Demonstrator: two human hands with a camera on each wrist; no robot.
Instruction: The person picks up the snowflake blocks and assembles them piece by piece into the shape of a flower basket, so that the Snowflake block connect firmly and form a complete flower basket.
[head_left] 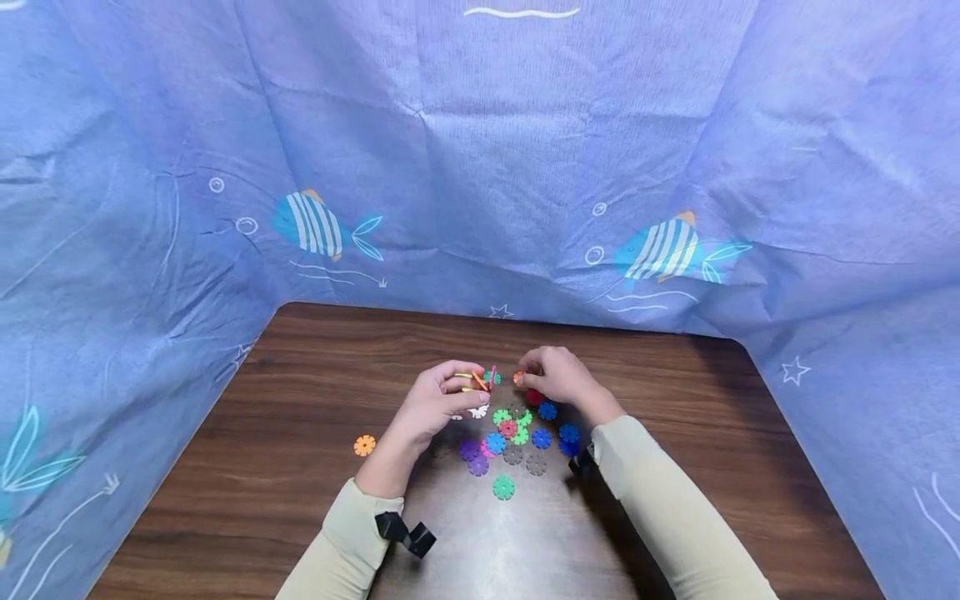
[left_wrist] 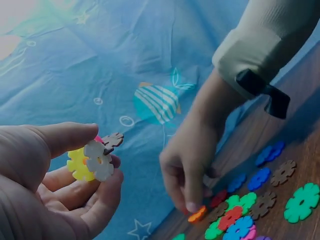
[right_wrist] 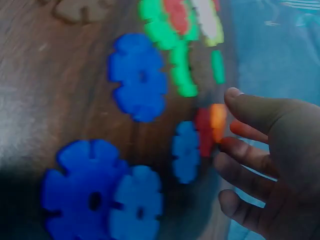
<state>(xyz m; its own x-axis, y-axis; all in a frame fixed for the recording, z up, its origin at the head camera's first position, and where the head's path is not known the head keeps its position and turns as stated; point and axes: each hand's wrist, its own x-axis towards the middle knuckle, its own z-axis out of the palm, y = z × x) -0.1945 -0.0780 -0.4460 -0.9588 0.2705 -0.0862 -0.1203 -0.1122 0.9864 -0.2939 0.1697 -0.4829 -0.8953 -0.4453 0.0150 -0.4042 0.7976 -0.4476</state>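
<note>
In the head view my left hand (head_left: 442,396) is raised over the table's far middle. It pinches a cluster of slotted, flower-shaped plastic discs between thumb and fingers. The left wrist view shows a white disc (left_wrist: 101,162) and a yellow disc (left_wrist: 78,165) in that cluster, with pink and orange bits partly hidden behind. My right hand (head_left: 558,375) reaches down at the far side of the loose discs. Its fingertips are right at an orange disc (right_wrist: 218,122), thumb and fingers spread apart around its edge. A red disc (right_wrist: 204,132) lies beside it.
Loose discs in several colours lie scattered mid-table, including blue (head_left: 568,432), purple (head_left: 477,464) and green (head_left: 504,487). A lone orange disc (head_left: 364,445) lies left of my left forearm. Blue fish-print cloth (head_left: 495,167) hangs behind the brown wooden table (head_left: 300,400).
</note>
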